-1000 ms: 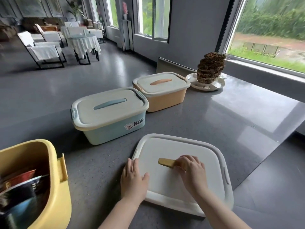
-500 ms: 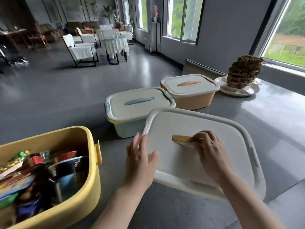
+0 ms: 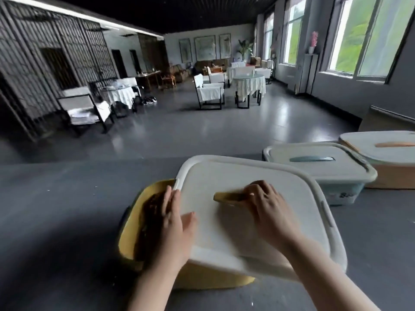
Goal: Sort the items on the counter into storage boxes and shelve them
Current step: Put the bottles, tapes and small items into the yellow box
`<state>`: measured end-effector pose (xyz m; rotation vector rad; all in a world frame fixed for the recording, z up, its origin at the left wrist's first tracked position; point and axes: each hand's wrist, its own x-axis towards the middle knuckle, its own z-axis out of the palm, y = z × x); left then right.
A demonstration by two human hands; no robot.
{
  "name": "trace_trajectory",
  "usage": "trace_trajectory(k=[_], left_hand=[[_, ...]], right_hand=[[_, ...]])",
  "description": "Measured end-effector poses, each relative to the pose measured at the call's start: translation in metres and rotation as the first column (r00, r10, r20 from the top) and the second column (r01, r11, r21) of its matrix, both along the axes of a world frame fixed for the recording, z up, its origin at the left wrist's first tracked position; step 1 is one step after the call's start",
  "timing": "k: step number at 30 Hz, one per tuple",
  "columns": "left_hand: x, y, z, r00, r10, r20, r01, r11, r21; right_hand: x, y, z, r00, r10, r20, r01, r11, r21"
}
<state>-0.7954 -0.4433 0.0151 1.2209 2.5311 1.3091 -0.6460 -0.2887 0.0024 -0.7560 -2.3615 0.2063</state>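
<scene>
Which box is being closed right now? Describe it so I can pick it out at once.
On the grey counter, nearest the camera, left of two lidded boxes. It is the yellow box, with a white lid askew over it, held by the left hand and right hand. Only it shows contents.

Both forearms are bare right up to the picture's lower edge, no sleeve showing, and the left hand and right hand wear nothing.

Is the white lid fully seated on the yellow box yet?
No, the white lid sits skewed over the yellow box, leaving its left side open.
</scene>
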Motion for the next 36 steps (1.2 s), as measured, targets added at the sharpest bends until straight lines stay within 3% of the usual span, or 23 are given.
trace_trajectory(k=[4,11,14,17,19,21,23,27,29,31,34,36], left_hand=[[-0.059,-0.043,-0.018,0.985,0.15,-0.08,-0.152,0.988,-0.013],[-0.104,-0.048,-0.047,0.99,0.138,-0.004,-0.137,0.986,-0.094],[-0.111,-0.042,-0.051,0.982,0.096,-0.165,-0.141,0.949,-0.283],[-0.106,-0.037,-0.048,0.949,0.093,-0.301,-0.201,0.914,-0.352],[-0.096,-0.029,-0.043,0.938,0.044,-0.344,-0.174,0.918,-0.357],[-0.082,-0.011,-0.037,0.953,-0.052,-0.297,-0.057,0.936,-0.347],[-0.061,0.014,-0.034,0.952,-0.186,-0.242,0.097,0.935,-0.34],[-0.021,0.057,-0.038,0.871,-0.367,-0.328,0.219,0.886,-0.41],[-0.013,0.069,-0.041,0.864,-0.38,-0.332,0.228,0.881,-0.415],[-0.012,0.072,-0.044,0.865,-0.383,-0.322,0.232,0.877,-0.421],[-0.015,0.071,-0.047,0.867,-0.387,-0.313,0.241,0.876,-0.417],[-0.014,0.07,-0.046,0.869,-0.386,-0.309,0.245,0.879,-0.409]], right_hand=[[-0.066,-0.021,-0.006,0.988,0.112,0.108,-0.11,0.994,-0.022],[-0.116,-0.033,-0.017,0.946,0.084,0.312,-0.078,0.996,-0.03],[-0.115,-0.037,-0.019,0.958,0.099,0.268,-0.078,0.993,-0.088],[-0.107,-0.04,-0.02,0.965,0.134,0.227,-0.104,0.984,-0.142],[-0.1,-0.041,-0.021,0.96,0.171,0.22,-0.141,0.98,-0.143],[-0.091,-0.041,-0.022,0.956,0.182,0.229,-0.155,0.979,-0.129],[-0.075,-0.036,-0.024,0.966,0.103,0.236,-0.081,0.992,-0.101],[-0.03,-0.014,-0.027,0.918,-0.247,0.311,0.246,0.968,0.042],[-0.012,-0.003,-0.028,0.889,-0.355,0.289,0.387,0.92,-0.059],[-0.004,0.003,-0.03,0.901,-0.376,0.217,0.429,0.848,-0.311],[-0.006,0.002,-0.034,0.914,-0.406,0.028,0.3,0.626,-0.719],[-0.008,-0.001,-0.038,0.886,-0.456,-0.086,0.14,0.438,-0.888]])
